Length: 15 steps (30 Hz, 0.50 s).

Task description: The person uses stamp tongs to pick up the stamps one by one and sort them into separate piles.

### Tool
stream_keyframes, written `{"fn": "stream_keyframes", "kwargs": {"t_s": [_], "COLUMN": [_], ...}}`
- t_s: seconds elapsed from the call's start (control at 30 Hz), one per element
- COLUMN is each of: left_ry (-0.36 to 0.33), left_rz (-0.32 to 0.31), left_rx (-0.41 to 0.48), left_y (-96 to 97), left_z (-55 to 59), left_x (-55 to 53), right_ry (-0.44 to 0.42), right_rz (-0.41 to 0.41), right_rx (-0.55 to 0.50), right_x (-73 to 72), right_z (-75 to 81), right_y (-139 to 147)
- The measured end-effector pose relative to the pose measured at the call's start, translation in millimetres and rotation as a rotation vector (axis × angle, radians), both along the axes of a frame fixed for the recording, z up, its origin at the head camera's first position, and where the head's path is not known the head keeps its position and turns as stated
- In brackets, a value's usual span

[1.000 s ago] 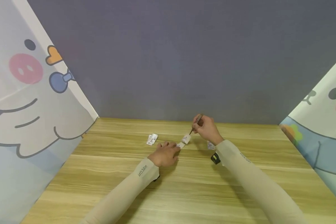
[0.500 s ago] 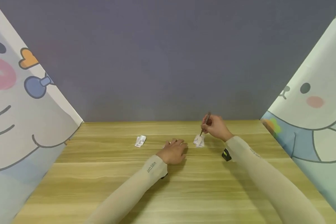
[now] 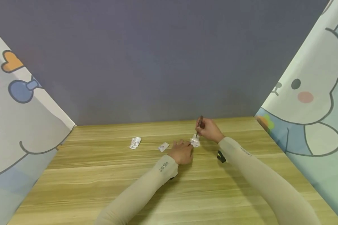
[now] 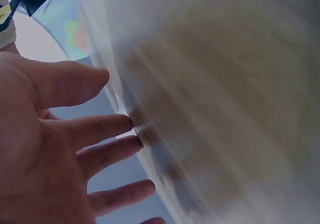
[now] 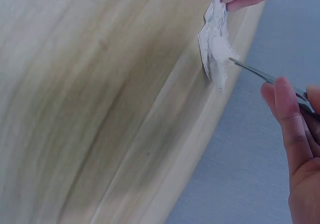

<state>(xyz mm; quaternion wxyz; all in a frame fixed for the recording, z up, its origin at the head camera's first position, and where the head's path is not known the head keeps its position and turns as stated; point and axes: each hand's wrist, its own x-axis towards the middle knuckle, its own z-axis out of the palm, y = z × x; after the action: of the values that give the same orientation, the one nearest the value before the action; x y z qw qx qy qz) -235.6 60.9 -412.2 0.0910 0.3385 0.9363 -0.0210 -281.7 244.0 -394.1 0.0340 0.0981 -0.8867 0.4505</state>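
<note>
My right hand (image 3: 209, 129) holds a pair of tweezers (image 3: 199, 126) like a pen, points down. In the right wrist view the tweezers' tips meet a small, thin white piece (image 5: 220, 49) on a pile of printed white sachets (image 5: 214, 21). I cannot tell whether the tips grip it. My left hand (image 3: 181, 152) lies palm down, its fingers fairly straight, with the fingertips touching the near-left edge of that pile. In the left wrist view its fingers (image 4: 107, 129) are spread and reach the table surface. A single printed sachet (image 3: 163, 147) lies left of this hand.
Farther left, overlapping white sachets (image 3: 135, 142) lie on the wood-grain table (image 3: 101, 175). A grey panel (image 3: 163, 62) rises behind the table. Cartoon-printed panels (image 3: 309, 103) flank it on both sides.
The tweezers have carried a white piece right onto the sachet pile. My left hand has left the single sachet and moved right to the pile. The head view has turned right.
</note>
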Motion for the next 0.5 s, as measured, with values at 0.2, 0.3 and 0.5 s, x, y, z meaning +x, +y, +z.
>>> {"fn": "stream_keyframes", "kwargs": {"t_s": [0.2, 0.3, 0.5], "left_ry": [0.003, -0.015, -0.067], "left_rz": [0.006, 0.016, 0.029], "left_rx": [-0.006, 0.002, 0.056], "left_y": [1.3, 0.3, -6.6], "left_z": [0.9, 2.3, 4.1], "left_x": [-0.5, -0.6, -1.4], "right_ry": [0.008, 0.020, 0.064], "right_rz": [-0.055, -0.076, -0.058], "right_rx": [0.028, 0.019, 0.015], "right_x": [-0.3, -0.7, 1.5], "right_z": [0.9, 1.1, 4.6], "right_y": [2.2, 4.0, 3.8]}}
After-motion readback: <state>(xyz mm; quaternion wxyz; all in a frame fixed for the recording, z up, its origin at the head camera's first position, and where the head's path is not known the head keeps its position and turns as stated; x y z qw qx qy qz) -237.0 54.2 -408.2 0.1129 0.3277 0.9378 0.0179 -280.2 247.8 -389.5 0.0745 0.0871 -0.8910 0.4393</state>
